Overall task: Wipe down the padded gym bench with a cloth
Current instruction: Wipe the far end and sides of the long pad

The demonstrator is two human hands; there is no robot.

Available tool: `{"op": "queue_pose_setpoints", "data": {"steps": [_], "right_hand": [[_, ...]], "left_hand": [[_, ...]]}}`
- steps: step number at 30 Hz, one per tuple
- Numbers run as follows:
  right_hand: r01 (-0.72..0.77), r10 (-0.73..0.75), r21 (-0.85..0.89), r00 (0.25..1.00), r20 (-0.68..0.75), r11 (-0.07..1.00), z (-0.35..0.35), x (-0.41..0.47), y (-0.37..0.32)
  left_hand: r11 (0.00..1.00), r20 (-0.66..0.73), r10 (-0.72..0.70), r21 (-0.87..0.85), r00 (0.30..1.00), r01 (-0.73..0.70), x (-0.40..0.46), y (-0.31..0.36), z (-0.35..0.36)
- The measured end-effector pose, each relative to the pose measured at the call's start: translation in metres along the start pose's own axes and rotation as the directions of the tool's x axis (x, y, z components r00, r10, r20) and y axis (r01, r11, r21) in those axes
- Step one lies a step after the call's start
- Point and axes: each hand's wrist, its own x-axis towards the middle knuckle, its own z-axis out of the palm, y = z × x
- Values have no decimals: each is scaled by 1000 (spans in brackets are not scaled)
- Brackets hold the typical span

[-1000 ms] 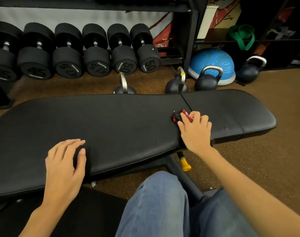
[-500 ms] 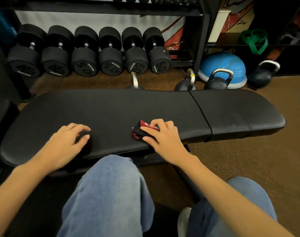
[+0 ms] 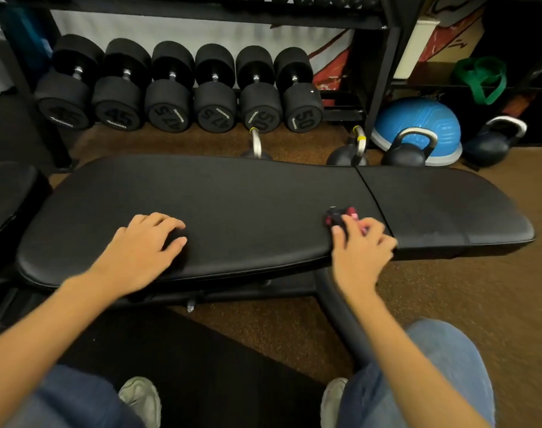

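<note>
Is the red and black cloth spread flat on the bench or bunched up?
Bunched up. The red and black cloth shows only as a small wad under the right hand, on the black padded bench.

Flat black padded bench [image 3: 232, 205], small bunched red-and-black cloth [image 3: 337, 216] near its pad seam.

The right hand [image 3: 360, 245] is motion-blurred and covers most of the red-and-black cloth [image 3: 337, 218], so its fingers' hold on it is unclear. Kettlebells [image 3: 345, 156] sit partly behind the table's [image 3: 232, 205] far edge. The picture's bottom edge cuts off both shoes [image 3: 141, 400].
</note>
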Motion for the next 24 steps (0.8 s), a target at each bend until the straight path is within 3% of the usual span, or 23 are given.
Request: {"op": "queue_pose_setpoints", "data": {"steps": [5,9,12,15,17,19,21,24], "right_hand": [[286,-293,82,952,86,955,4,-57,-90],[537,-561,170,809,175,827,0,-60,-100],[455,-478,152,858,189,877,3,-29,-65],[157,-163,50,975,150,986,5,5,-8],[-71,65,35,987,147,997,-2,21,26],[-191,180,52,969,168,980,-6,22,40],[-148,127,118,977,170,982,-5,6,32],[100,-147,225,968,202,969,-4,-33,-6]], "left_hand": [[993,-332,-95,-99,938,66,-14,0,28],[972,-418,-205,-193,885,134,-12,-10,31],[969,-464,-224,-201,857,144,-10,-17,27],[972,-507,-222,-179,833,151,-12,-28,23],[969,-529,-232,-195,816,149,-12,-33,22],[967,-526,-232,-213,818,137,-12,-35,25],[969,-509,-218,-214,832,123,-13,-36,30],[976,-501,-191,-186,844,111,-15,-36,36]]}}
